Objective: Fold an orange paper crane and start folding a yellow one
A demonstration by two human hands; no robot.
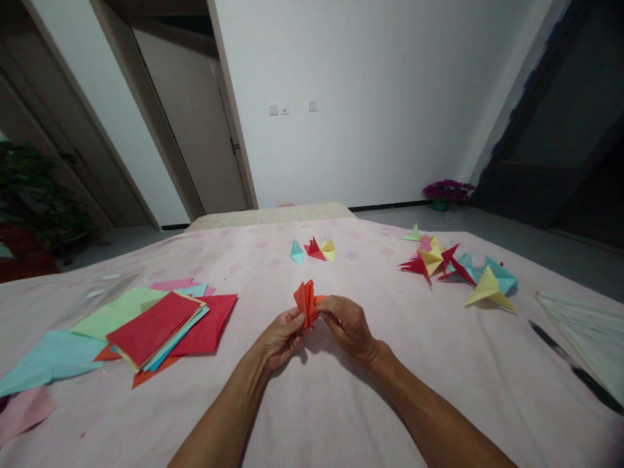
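Observation:
An orange piece of folded origami paper [305, 300] is held up between my two hands, a little above the tablecloth. Its pleated layers fan slightly apart at the top. My left hand [287, 335] pinches its lower left side between thumb and fingers. From the right, my right hand [348, 323] closes thumb and fingertips on the right edge of the same paper. Straight ahead lie three small folded pieces: a light blue one [297, 251], a red crane [314, 249] and a yellow one [329, 249].
Stacked coloured paper [156, 325] lies left on the pink floral tablecloth [273, 416]. Several folded cranes [431, 257] are grouped at the right, one yellow [490, 292] nearest. A dark-handled knife or similar tool [570, 364] rests near a pale printed sheet [589, 335] at far right.

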